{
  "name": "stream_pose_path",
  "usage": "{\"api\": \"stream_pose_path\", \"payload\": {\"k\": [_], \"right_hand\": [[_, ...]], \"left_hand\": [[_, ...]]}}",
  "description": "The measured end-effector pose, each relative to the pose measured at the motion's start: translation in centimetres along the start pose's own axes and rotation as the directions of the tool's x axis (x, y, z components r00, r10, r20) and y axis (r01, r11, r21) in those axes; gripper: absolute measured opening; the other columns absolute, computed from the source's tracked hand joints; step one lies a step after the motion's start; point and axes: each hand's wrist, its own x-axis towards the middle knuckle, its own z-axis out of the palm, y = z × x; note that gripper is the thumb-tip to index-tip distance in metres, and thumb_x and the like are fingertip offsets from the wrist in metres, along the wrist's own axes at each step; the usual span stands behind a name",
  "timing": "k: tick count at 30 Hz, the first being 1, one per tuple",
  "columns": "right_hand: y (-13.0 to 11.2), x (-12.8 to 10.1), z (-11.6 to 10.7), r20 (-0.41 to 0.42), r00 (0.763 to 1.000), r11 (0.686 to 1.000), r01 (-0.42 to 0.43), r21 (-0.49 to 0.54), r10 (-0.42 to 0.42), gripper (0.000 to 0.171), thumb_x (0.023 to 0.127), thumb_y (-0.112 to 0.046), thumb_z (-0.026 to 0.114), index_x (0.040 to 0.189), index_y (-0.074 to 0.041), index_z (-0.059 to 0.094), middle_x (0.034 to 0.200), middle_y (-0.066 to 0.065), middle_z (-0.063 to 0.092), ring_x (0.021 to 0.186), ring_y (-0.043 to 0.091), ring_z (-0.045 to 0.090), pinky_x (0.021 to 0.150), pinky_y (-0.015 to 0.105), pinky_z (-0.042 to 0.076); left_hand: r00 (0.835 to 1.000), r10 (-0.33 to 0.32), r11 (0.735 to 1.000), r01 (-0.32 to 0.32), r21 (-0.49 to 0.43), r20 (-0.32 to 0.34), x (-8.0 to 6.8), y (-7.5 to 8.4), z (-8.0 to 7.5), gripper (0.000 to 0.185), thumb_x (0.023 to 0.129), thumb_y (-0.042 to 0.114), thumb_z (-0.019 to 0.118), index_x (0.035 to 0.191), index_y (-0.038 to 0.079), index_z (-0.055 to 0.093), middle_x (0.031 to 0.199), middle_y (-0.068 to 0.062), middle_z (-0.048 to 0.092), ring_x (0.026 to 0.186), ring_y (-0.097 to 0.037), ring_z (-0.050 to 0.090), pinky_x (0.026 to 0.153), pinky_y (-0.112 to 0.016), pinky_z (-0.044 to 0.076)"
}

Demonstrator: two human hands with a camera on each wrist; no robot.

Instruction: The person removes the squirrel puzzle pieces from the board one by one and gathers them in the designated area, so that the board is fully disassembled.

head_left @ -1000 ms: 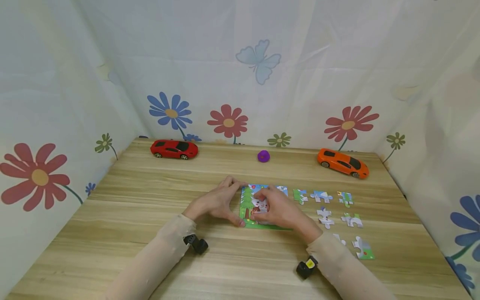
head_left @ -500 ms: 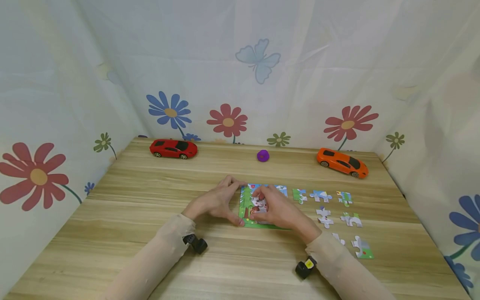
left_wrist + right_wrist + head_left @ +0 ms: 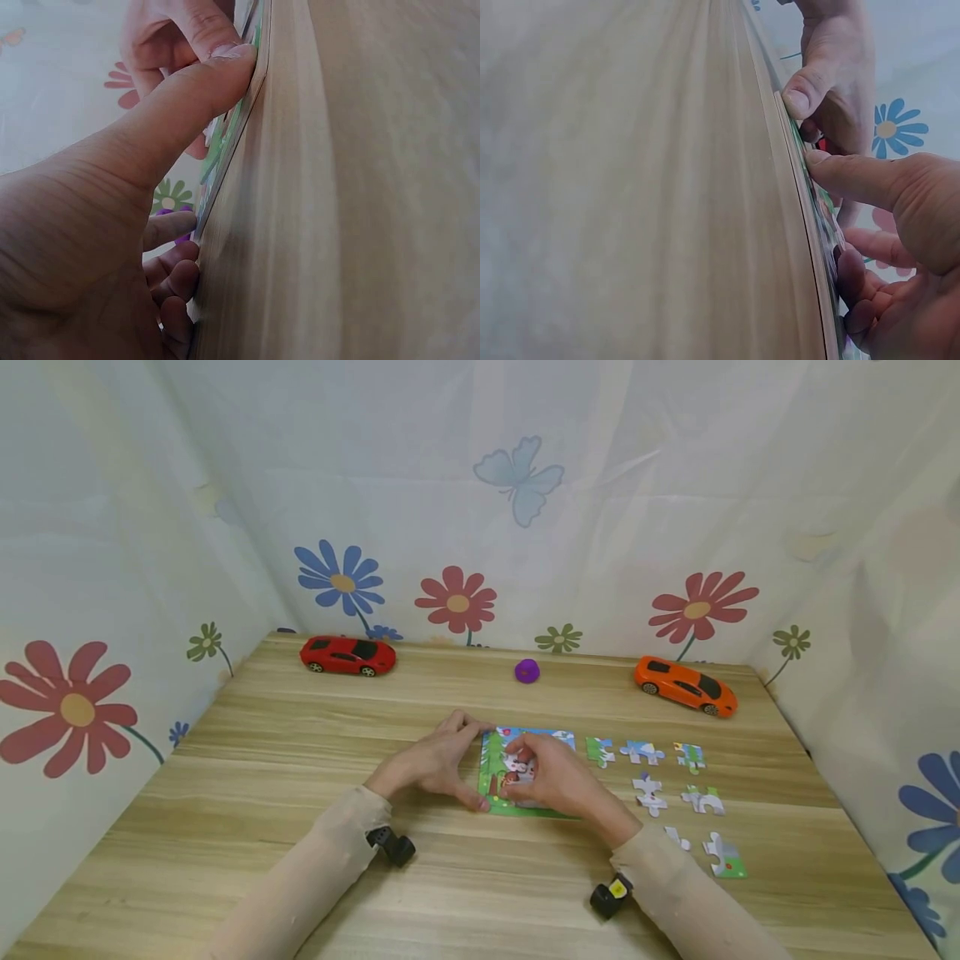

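Note:
A puzzle board (image 3: 491, 768) with a green and blue picture lies flat mid-table. My left hand (image 3: 437, 763) holds its left side, the thumb at the near corner and the fingers at the far one. In the left wrist view, that thumb (image 3: 202, 86) presses the board's edge. My right hand (image 3: 558, 781) is over the board, thumb and index finger pinching a puzzle piece (image 3: 517, 767) with a cartoon animal on it. The right wrist view shows the right thumb (image 3: 847, 176) and curled fingers against the board's surface. My right hand hides the board's right part.
Several loose puzzle pieces lie right of the board, among them a green-cornered piece (image 3: 725, 857) and a blue one (image 3: 642, 752). Farther back stand a red toy car (image 3: 348, 657), a small purple object (image 3: 527, 671) and an orange toy car (image 3: 686, 687). A flowered curtain (image 3: 585, 543) surrounds the table.

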Motion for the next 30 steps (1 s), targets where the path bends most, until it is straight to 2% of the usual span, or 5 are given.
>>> {"api": "stream_pose_path", "payload": {"k": [3,7,15,30], "right_hand": [[-0.1,0.02,0.02,-0.013,1.0,1.0,-0.021,0.003,0.021,0.062,0.083,-0.031,0.102,0.133,-0.005,0.074,0.107,0.001,0.071,0.092,0.015,0.061,0.083,0.035,0.056],[-0.23,-0.01,-0.05,-0.021,0.999,0.998,-0.044,0.042,0.045,0.053,0.087,-0.025,0.099,0.13,-0.003,0.076,0.107,0.001,0.072,0.089,0.014,0.061,0.08,0.032,0.055],[-0.25,-0.09,-0.21,-0.019,0.999,0.996,-0.031,0.089,0.033,0.045,0.091,-0.019,0.095,0.128,-0.002,0.077,0.104,0.003,0.072,0.083,0.013,0.059,0.071,0.027,0.051],[-0.31,-0.13,-0.22,-0.01,1.0,0.997,-0.027,0.075,0.028,0.042,0.093,-0.018,0.094,0.129,-0.004,0.079,0.102,0.002,0.072,0.081,0.013,0.058,0.07,0.027,0.051]], "left_hand": [[1.0,0.004,1.0,-0.004,0.005,0.0,0.05,-0.02,-0.07,0.127,0.073,0.052,0.105,0.173,0.013,0.037,0.151,-0.013,0.041,0.142,-0.031,0.045,0.126,-0.053,0.044],[1.0,0.005,1.0,-0.005,0.015,-0.003,0.13,-0.13,-0.1,0.127,0.073,0.053,0.105,0.173,0.014,0.037,0.151,-0.013,0.041,0.141,-0.03,0.045,0.126,-0.052,0.044],[1.0,0.0,1.0,0.0,0.021,-0.001,0.19,-0.19,-0.12,0.127,0.073,0.054,0.105,0.173,0.015,0.036,0.154,-0.013,0.041,0.145,-0.031,0.045,0.127,-0.052,0.043],[1.0,-0.006,1.0,0.006,0.02,0.007,0.09,-0.06,-0.08,0.127,0.073,0.053,0.105,0.173,0.015,0.036,0.154,-0.012,0.04,0.146,-0.031,0.044,0.128,-0.052,0.042]]}}
